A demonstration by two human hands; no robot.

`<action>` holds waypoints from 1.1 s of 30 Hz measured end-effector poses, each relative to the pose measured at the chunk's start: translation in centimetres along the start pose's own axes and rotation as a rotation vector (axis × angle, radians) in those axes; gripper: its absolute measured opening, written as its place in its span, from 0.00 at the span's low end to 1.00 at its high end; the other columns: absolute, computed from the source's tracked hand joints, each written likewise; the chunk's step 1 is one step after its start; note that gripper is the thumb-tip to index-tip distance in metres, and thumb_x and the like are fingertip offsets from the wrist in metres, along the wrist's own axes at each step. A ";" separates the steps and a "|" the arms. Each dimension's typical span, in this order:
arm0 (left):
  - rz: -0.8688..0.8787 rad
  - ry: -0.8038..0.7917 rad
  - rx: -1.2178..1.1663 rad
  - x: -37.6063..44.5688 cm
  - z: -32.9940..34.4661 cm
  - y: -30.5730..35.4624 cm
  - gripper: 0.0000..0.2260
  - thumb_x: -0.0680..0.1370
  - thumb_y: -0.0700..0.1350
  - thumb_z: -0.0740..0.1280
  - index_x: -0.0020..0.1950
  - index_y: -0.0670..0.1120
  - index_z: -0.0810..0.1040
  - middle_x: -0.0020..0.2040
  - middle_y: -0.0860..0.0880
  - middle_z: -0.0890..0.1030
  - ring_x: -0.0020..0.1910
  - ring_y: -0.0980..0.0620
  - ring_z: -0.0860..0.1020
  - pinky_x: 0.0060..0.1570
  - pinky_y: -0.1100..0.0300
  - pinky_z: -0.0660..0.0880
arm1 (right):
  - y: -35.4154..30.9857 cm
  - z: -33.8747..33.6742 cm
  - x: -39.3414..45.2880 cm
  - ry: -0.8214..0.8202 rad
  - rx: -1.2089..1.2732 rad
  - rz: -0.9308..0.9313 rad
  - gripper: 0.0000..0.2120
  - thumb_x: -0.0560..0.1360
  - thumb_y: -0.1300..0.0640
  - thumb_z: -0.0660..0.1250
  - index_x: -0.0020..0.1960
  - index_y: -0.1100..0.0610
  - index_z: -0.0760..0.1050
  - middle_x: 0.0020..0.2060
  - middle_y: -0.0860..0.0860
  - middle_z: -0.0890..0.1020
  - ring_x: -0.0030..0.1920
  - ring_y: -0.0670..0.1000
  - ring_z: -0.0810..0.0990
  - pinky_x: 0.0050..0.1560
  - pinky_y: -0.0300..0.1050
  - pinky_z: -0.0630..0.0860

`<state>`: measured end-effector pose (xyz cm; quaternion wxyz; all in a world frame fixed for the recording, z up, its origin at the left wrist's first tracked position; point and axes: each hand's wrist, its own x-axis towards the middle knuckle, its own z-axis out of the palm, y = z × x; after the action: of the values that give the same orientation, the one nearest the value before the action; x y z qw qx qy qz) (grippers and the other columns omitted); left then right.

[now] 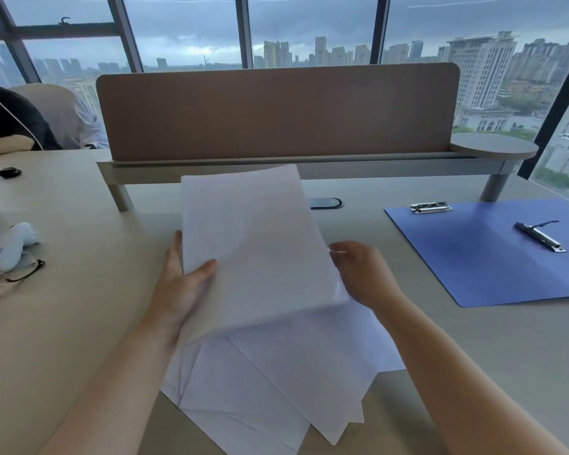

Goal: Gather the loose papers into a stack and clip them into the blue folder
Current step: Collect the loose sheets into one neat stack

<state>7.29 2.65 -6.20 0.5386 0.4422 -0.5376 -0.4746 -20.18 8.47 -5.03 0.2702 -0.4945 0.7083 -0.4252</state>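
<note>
Left hand (181, 284) gripping raised paper stack (253, 251), thumb on top; right hand (362, 274) loosely curled, empty, beside its edge.

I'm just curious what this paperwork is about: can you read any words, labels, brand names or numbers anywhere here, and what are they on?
No text can be read anywhere.
Sheets held up: look blank from this side.
Papers on the desk: no print visible.
Blue folder: plain, no label; its metal clips show no readable marking.
Buildings outside the window: any signs are too small to read.
</note>
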 end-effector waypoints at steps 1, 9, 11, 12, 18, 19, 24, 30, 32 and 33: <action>-0.031 0.008 -0.002 0.1 -0.3 0.1 0.26 0.75 0.41 0.72 0.71 0.50 0.69 0.62 0.48 0.80 0.57 0.48 0.80 0.52 0.57 0.76 | 0.1 -0.2 -0.1 0.038 -0.180 0.000 0.17 0.78 0.46 0.67 0.64 0.50 0.78 0.56 0.47 0.84 0.58 0.52 0.81 0.54 0.47 0.76; -0.375 -0.038 -1.015 -0.1 -1.2 -0.5 0.34 0.33 0.32 0.84 0.39 0.37 0.85 0.38 0.45 0.85 0.33 0.50 0.84 0.27 0.66 0.78 | -0.4 0.1 -1.7 -0.184 -0.850 0.092 0.54 0.50 0.21 0.72 0.66 0.51 0.66 0.61 0.53 0.71 0.64 0.57 0.71 0.51 0.53 0.71; -0.385 -0.047 -0.975 -0.5 -0.9 0.0 0.33 0.33 0.33 0.84 0.38 0.38 0.85 0.38 0.47 0.85 0.33 0.52 0.84 0.27 0.68 0.78 | -0.4 0.1 -1.5 -0.188 -0.829 0.115 0.54 0.49 0.22 0.73 0.66 0.51 0.66 0.60 0.53 0.71 0.64 0.57 0.71 0.49 0.52 0.71; -0.391 -0.053 -0.963 -0.6 -0.8 0.2 0.32 0.33 0.33 0.84 0.37 0.38 0.86 0.37 0.47 0.85 0.33 0.53 0.84 0.27 0.68 0.77 | -0.4 0.0 -1.5 -0.193 -0.817 0.126 0.55 0.48 0.23 0.74 0.66 0.51 0.66 0.60 0.53 0.71 0.63 0.57 0.72 0.47 0.51 0.71; -0.402 -0.067 -0.932 -0.8 -0.7 0.7 0.30 0.34 0.34 0.84 0.35 0.38 0.86 0.37 0.48 0.85 0.32 0.55 0.83 0.26 0.69 0.77 | -0.4 -1.0 -1.3 -0.170 -0.719 0.153 0.48 0.50 0.28 0.78 0.62 0.50 0.68 0.55 0.48 0.77 0.55 0.55 0.77 0.44 0.48 0.73; -0.407 -0.067 -0.933 -1.0 -0.6 0.9 0.30 0.36 0.34 0.84 0.36 0.38 0.86 0.38 0.47 0.85 0.32 0.55 0.83 0.27 0.69 0.77 | -0.4 -1.2 -1.3 -0.157 -0.701 0.153 0.48 0.52 0.30 0.79 0.64 0.51 0.68 0.55 0.48 0.78 0.56 0.54 0.78 0.45 0.48 0.74; -0.461 0.075 -0.863 -1.3 0.0 1.2 0.05 0.74 0.34 0.66 0.48 0.38 0.79 0.36 0.47 0.84 0.30 0.56 0.83 0.26 0.69 0.76 | -0.1 -1.1 -1.0 -0.129 -0.618 0.140 0.37 0.56 0.38 0.81 0.58 0.54 0.74 0.48 0.48 0.79 0.51 0.54 0.79 0.48 0.49 0.78; -0.503 0.085 -0.794 -1.4 0.4 1.3 0.05 0.80 0.36 0.63 0.48 0.38 0.77 0.33 0.47 0.84 0.29 0.56 0.83 0.24 0.68 0.76 | 0.9 -0.3 0.2 -0.152 -0.381 0.025 0.21 0.69 0.52 0.76 0.33 0.58 0.65 0.28 0.51 0.68 0.30 0.53 0.66 0.32 0.45 0.61; -0.496 0.076 -0.812 -1.5 0.5 1.6 0.05 0.81 0.36 0.62 0.49 0.38 0.77 0.33 0.47 0.85 0.29 0.55 0.83 0.24 0.68 0.76 | 1.0 -0.3 0.2 -0.128 -0.353 -0.011 0.23 0.72 0.53 0.74 0.32 0.56 0.60 0.27 0.51 0.65 0.30 0.53 0.62 0.32 0.45 0.58; -0.491 0.073 -0.823 -1.5 0.5 1.6 0.06 0.81 0.36 0.61 0.49 0.38 0.77 0.33 0.47 0.85 0.30 0.55 0.83 0.24 0.68 0.76 | 1.1 -0.4 0.3 -0.122 -0.352 -0.024 0.23 0.73 0.53 0.73 0.32 0.56 0.60 0.28 0.52 0.64 0.30 0.53 0.62 0.33 0.46 0.58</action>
<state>6.86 4.38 -4.82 0.5595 0.3226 -0.1655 -0.7453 -21.12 8.49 -5.83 0.2170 -0.5674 0.7481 -0.2670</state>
